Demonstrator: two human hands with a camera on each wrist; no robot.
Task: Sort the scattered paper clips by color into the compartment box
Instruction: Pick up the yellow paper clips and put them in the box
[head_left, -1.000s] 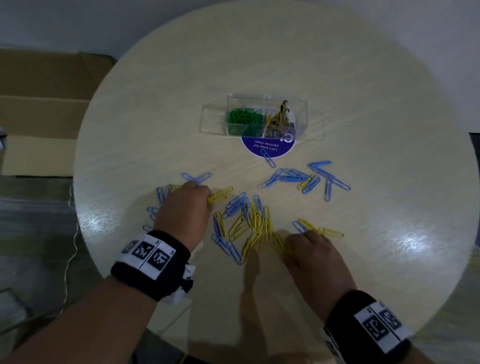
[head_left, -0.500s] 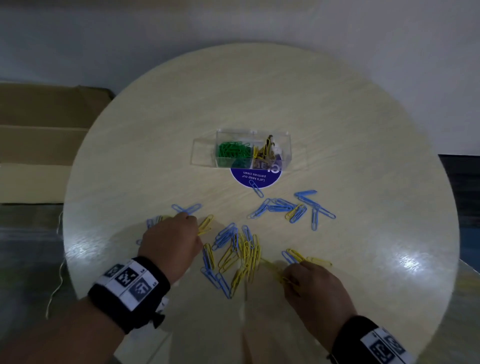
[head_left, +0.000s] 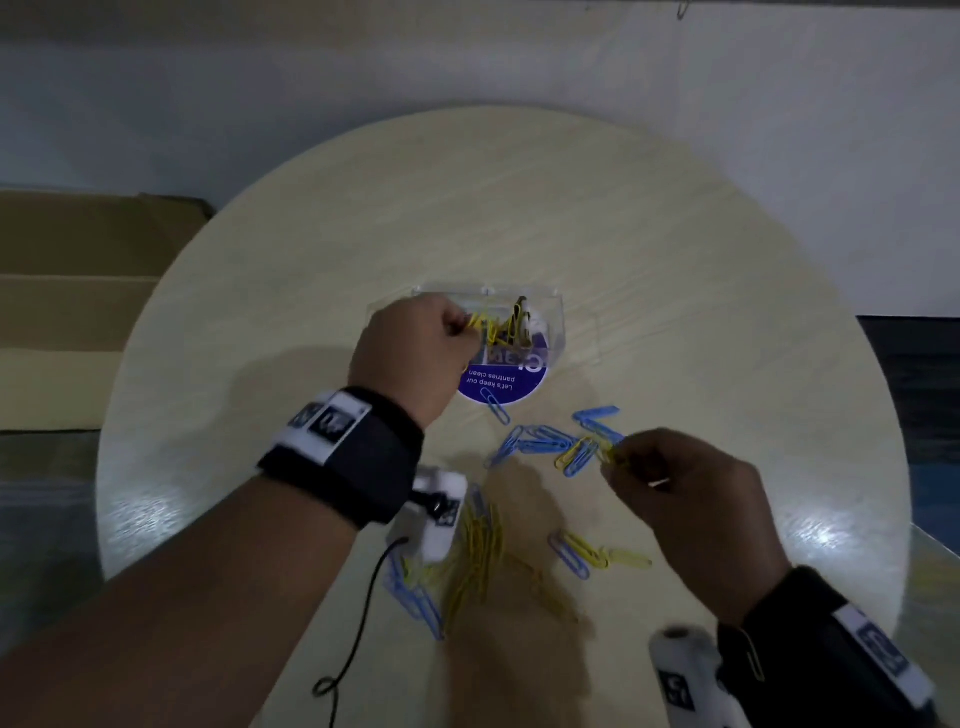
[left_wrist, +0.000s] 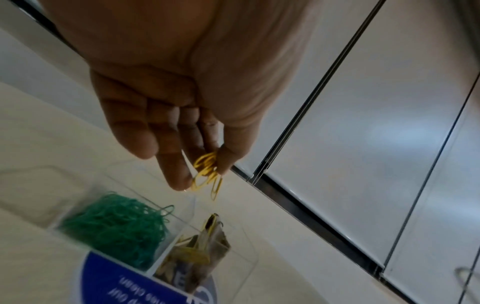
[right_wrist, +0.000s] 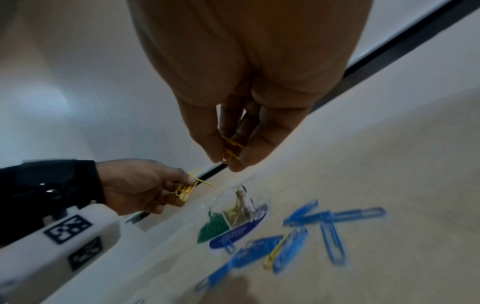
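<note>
My left hand (head_left: 415, 343) hovers over the clear compartment box (head_left: 550, 322) and pinches a bunch of yellow clips (left_wrist: 207, 174) between thumb and fingers, just above the compartment that holds yellow clips (left_wrist: 192, 255). Green clips (left_wrist: 114, 228) fill the compartment beside it. My right hand (head_left: 675, 499) is raised above the table nearer me and pinches yellow clips (right_wrist: 230, 151) at its fingertips. Blue clips (head_left: 545, 441) lie scattered below the box, and a mixed yellow and blue heap (head_left: 467, 561) lies near the front.
The round pale wooden table (head_left: 727, 312) carries a blue round sticker (head_left: 504, 384) under the box. Flattened cardboard (head_left: 67, 301) lies on the floor at the left. A white wall runs behind the table.
Both hands have lifted off the clip heap with yellow clips. The left hand has travelled forward to above the box; the right hand has risen over the blue clips.
</note>
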